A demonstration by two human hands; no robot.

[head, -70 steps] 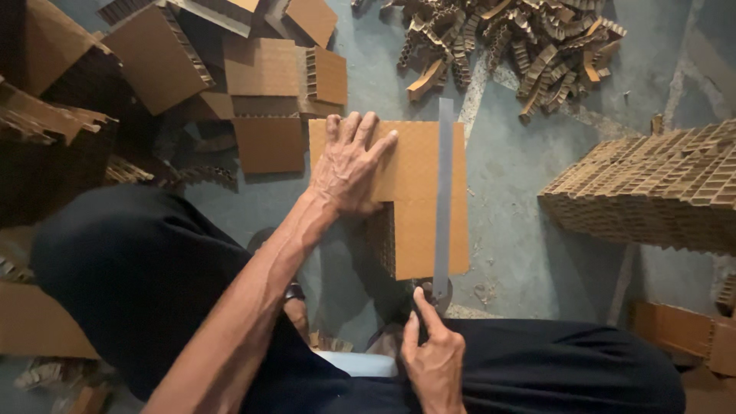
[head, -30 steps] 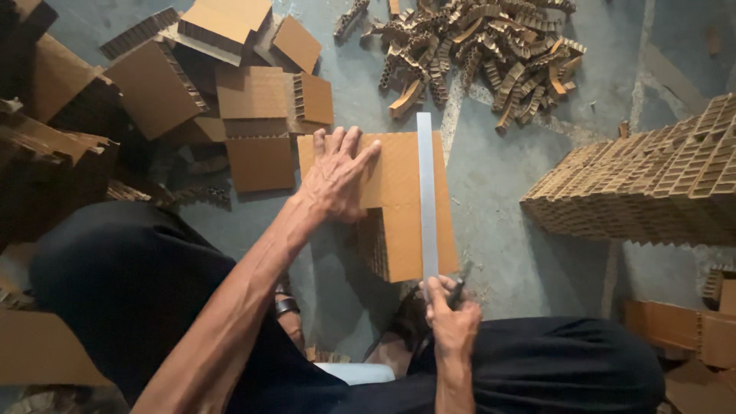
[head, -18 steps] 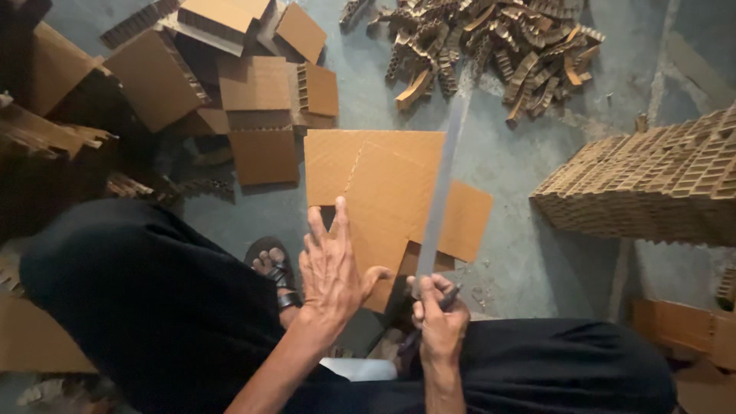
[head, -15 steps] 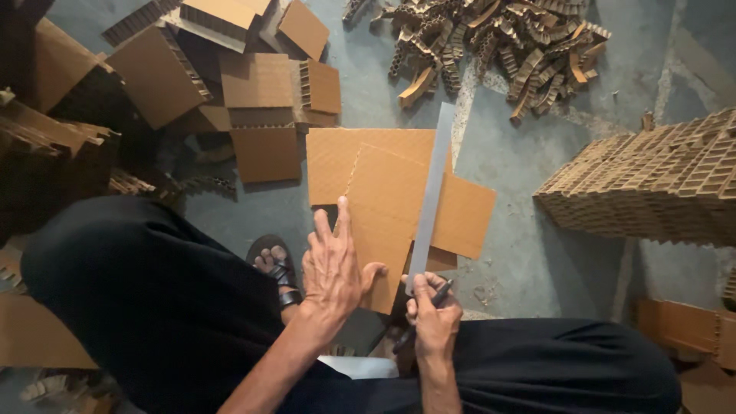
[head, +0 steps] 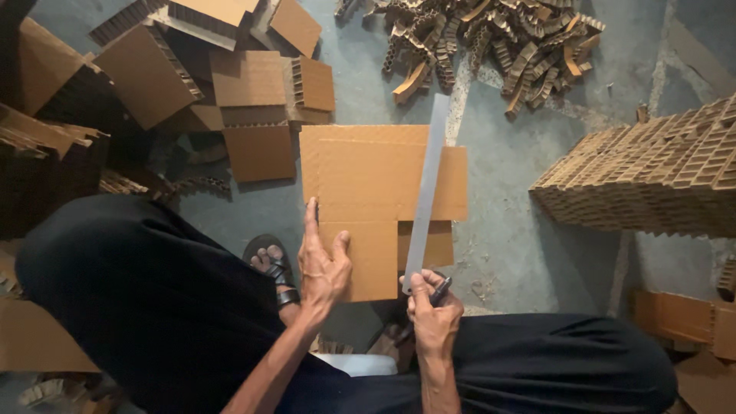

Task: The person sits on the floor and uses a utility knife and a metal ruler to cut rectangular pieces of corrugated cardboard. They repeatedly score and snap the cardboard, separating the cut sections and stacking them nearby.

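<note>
Head view, looking down on a seated person working on a concrete floor. Nearest the camera, dark trousers cover both knees, and a sandalled foot rests between them. The right hand forms a closed grip around the near end of a long grey straightedge together with a dark pen-like tool; holding both in one hand leaves the other hand free to handle the sheet. The straightedge runs away from the body across the cardboard sheet, tilted slightly to the right, so that its long edge can serve as a guide line. The left hand lies flat and open on the near left portion of the sheet, index finger extended along its left edge; it grips nothing, and appears to pin or align the sheet against the floor. The sheet lies directly ahead of the knees, with a narrower panel toward the person and a wider one beyond. Further left lies a scatter of cut cardboard pieces. To the right stands a stack of honeycomb cardboard. Farthest away lies a heap of offcut strips, apparently kept clear of the working area.
</note>
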